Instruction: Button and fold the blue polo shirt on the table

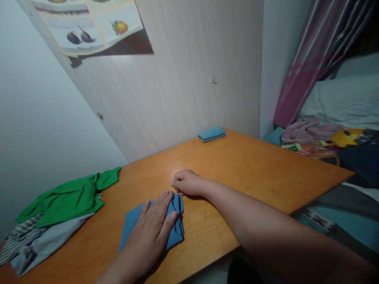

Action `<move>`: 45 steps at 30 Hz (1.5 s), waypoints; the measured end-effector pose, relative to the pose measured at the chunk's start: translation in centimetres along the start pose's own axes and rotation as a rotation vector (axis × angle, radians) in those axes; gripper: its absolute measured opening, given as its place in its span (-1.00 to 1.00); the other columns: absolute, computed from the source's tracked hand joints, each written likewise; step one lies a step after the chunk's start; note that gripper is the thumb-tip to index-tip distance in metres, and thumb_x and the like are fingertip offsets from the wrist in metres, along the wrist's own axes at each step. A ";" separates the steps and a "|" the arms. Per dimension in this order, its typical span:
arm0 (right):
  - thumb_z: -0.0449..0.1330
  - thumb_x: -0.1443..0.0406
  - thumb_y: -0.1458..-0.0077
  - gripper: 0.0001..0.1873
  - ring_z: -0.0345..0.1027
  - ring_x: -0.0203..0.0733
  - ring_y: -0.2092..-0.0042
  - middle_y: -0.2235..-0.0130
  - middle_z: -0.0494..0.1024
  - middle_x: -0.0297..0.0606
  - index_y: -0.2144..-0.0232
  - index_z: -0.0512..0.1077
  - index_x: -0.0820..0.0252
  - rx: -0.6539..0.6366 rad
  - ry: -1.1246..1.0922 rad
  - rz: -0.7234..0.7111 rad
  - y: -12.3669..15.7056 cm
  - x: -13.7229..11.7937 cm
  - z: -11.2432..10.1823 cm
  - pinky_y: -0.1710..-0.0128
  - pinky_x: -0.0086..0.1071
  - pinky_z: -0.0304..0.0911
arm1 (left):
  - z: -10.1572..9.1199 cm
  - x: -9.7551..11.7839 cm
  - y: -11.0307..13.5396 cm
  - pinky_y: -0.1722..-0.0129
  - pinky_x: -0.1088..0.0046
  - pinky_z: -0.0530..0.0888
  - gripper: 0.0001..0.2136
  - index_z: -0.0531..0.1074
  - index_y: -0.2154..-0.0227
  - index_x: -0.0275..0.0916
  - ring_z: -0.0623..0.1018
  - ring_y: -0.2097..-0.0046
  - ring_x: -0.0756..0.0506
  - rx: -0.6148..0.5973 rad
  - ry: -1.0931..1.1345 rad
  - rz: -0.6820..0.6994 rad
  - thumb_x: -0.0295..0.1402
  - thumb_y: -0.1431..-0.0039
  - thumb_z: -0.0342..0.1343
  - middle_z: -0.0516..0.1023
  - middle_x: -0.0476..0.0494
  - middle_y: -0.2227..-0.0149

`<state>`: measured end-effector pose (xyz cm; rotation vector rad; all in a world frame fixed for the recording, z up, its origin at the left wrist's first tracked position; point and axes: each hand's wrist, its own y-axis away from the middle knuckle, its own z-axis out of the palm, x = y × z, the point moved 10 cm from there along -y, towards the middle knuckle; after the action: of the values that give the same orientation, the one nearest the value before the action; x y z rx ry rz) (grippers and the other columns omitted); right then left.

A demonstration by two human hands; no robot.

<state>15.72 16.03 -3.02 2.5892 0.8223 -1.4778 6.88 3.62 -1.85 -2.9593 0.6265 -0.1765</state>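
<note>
A blue folded garment [177, 232] lies on the wooden table in front of me, its right edge showing several stacked layers. My left hand [155, 221] rests flat on top of it, fingers stretched out and thumb apart. Just beyond the garment's far right corner is my right hand [187, 182], closed with its fingers curled under. Its fingertips come very near that corner, and I cannot tell whether they pinch anything. Part of the garment is hidden under my left hand.
On the left of the table [251, 169] lie a green garment [71, 197], a striped one [26, 234] and a grey one [56, 240]. A folded blue-green cloth [212, 134] sits at the back by the wall. Beyond the right edge are a purple curtain [302, 75] and heaped fabrics.
</note>
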 end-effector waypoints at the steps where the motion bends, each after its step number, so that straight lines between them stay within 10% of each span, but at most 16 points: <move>1: 0.10 0.33 -0.09 -0.79 0.29 -0.35 0.52 0.58 0.47 -0.37 0.51 0.47 0.27 0.018 0.001 0.010 0.0 0.0 -0.1 0.52 -0.50 0.07 | 0.0 0.0 -0.1 -0.36 -0.06 -0.04 -0.46 0.06 -0.33 -0.12 0.12 -0.37 -0.17 -0.007 0.000 -0.002 -0.06 -0.37 -0.24 0.14 -0.11 -0.36; 8: 0.11 0.35 -0.08 -0.81 0.28 -0.34 0.47 0.55 0.47 -0.36 0.53 0.45 0.26 0.145 0.076 -0.020 0.5 -0.9 -1.7 0.50 -0.50 0.07 | -0.4 0.7 -0.4 -0.36 -0.02 -0.02 -0.46 0.17 -0.29 -0.16 0.21 -0.34 -0.18 0.004 -0.002 -0.003 -0.03 -0.35 -0.20 0.24 -0.15 -0.32; 18: 0.09 0.32 -0.12 -0.87 0.24 -0.37 0.60 0.61 0.39 -0.43 0.46 0.38 0.20 0.124 -0.412 0.071 0.2 2.7 -0.8 0.60 -0.52 0.14 | -1.5 -0.2 0.0 -0.37 0.02 -0.07 -0.39 0.02 -0.36 -0.17 0.04 -0.39 -0.19 0.070 0.297 -0.061 0.01 -0.35 -0.24 0.07 -0.17 -0.38; 26: 0.11 0.31 -0.06 -0.91 0.24 -0.38 0.60 0.62 0.39 -0.42 0.44 0.38 0.21 0.174 -0.524 0.102 0.7 3.1 -1.2 0.58 -0.53 0.17 | -6.1 -4.5 3.5 -0.35 0.14 0.07 -0.39 0.16 -0.30 -0.25 0.18 -0.35 -0.15 0.338 0.530 -0.206 0.02 -0.35 -0.26 0.18 -0.23 -0.34; 32: 0.12 0.26 -0.05 -0.85 0.24 -0.38 0.59 0.58 0.42 -0.39 0.42 0.39 0.25 0.183 -0.510 0.107 1.5 2.3 -1.4 0.57 -0.52 0.14 | -5.4 -9.1 7.4 -0.33 0.12 0.13 -0.44 0.28 -0.22 -0.26 0.24 -0.32 -0.18 0.461 0.597 -0.311 -0.01 -0.35 -0.22 0.28 -0.28 -0.29; 40: 0.03 0.16 -0.16 -0.71 0.32 -0.27 0.49 0.53 0.44 -0.29 0.50 0.36 0.20 0.171 -0.287 0.123 1.8 1.1 -1.6 0.52 -0.45 0.17 | -2.1 -12.1 9.0 -0.31 0.15 0.15 -0.39 0.24 -0.23 -0.35 0.25 -0.32 -0.17 0.429 0.740 -0.411 0.01 -0.36 -0.28 0.24 -0.37 -0.31; 45: -0.05 0.07 -0.27 -0.56 0.39 -0.12 0.25 0.36 0.54 -0.15 0.44 0.47 0.18 0.263 0.256 -0.130 4.0 -6.6 -2.7 0.22 -0.32 0.25 | -2.0 -9.4 8.3 -0.37 0.20 0.00 -0.38 0.11 -0.31 -0.32 0.07 -0.39 -0.12 0.327 0.590 -0.277 0.00 -0.35 -0.27 0.05 -0.27 -0.39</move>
<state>17.06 10.62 2.94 3.0224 0.8894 -1.3869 -5.25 -0.23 -1.87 -2.6376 0.1952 -1.0869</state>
